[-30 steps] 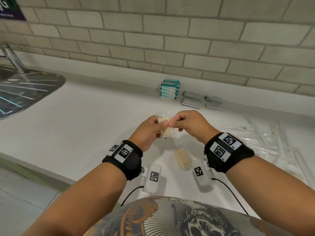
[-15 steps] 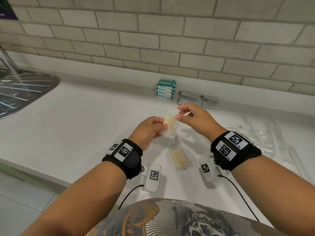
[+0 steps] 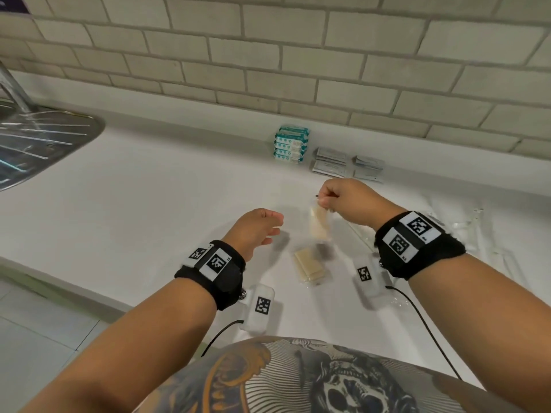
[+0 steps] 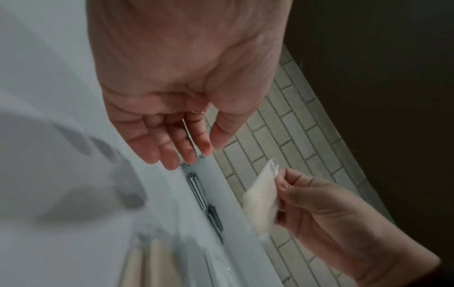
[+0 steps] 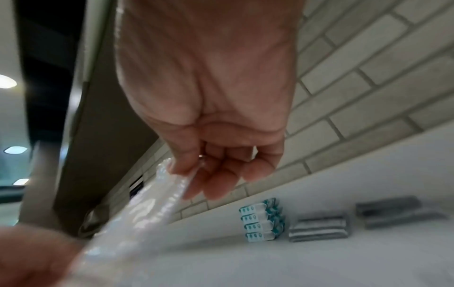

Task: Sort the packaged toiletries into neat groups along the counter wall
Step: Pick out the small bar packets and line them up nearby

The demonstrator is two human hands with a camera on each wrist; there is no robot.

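My right hand (image 3: 326, 198) pinches the top edge of a clear packet holding a cream pad (image 3: 319, 223), which dangles above the white counter (image 3: 149, 204); the same packet (image 4: 261, 196) (image 5: 147, 203) shows in both wrist views. My left hand (image 3: 268, 226) (image 4: 186, 147) hovers just left of it with relaxed fingers, holding nothing. A second cream packet (image 3: 308, 265) lies flat on the counter below. By the wall stand a teal-and-white stack of packs (image 3: 290, 143) (image 5: 261, 220) and two stacks of grey sachets (image 3: 329, 160) (image 3: 368, 168).
A steel sink drainer (image 3: 35, 141) sits at the far left. Clear plastic wrappers (image 3: 477, 234) lie at the right of the counter. The brick-tiled wall (image 3: 298, 61) backs the counter; its front edge runs along the lower left.
My left hand has let go of the cream packet and drawn back to the left. The right hand has lifted the packet by its top edge, toward the wall.
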